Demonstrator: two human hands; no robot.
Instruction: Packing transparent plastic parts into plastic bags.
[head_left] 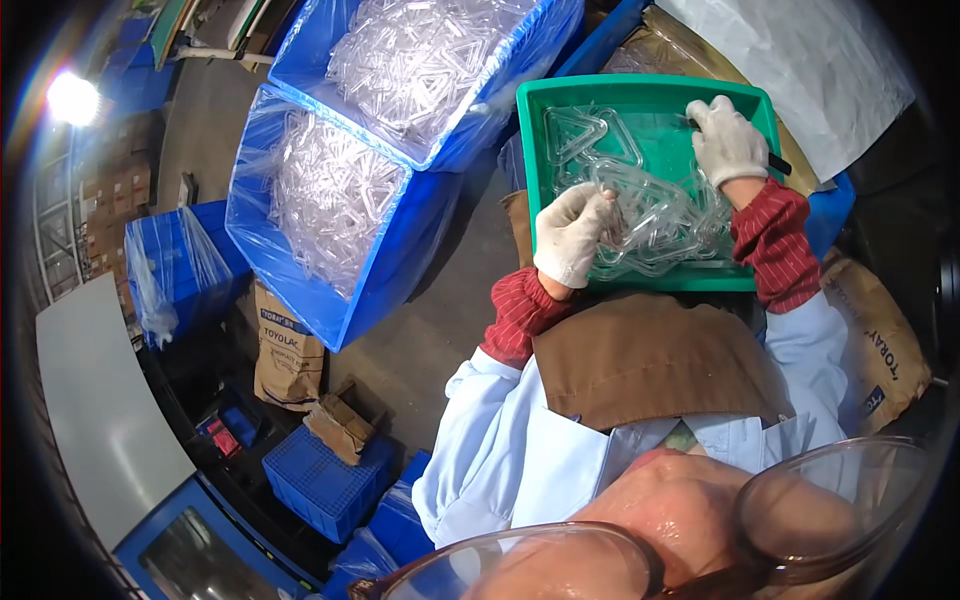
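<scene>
Both my hands wear white gloves and are over a green tray (650, 283) of clear plastic pieces (655, 215), some of them triangular frames. My left hand (570, 235), at the tray's near left side, is closed in a pinch. A clear piece seems to be at its fingertips, hard to tell from the pile behind. Above the tray's right side my right hand (728, 142) is curled around a slim tool with a black handle (779, 164), which sticks out beside the wrist. The tool's other end is mostly hidden by the fingers.
Two blue bins lined with clear film, a near one (375, 300) and a far one (440, 155), stand to the left, heaped with clear pieces. Paper sacks (285, 345) lie on the floor. A blue crate (325, 480) sits lower left; white sheeting (800, 70) covers the far right.
</scene>
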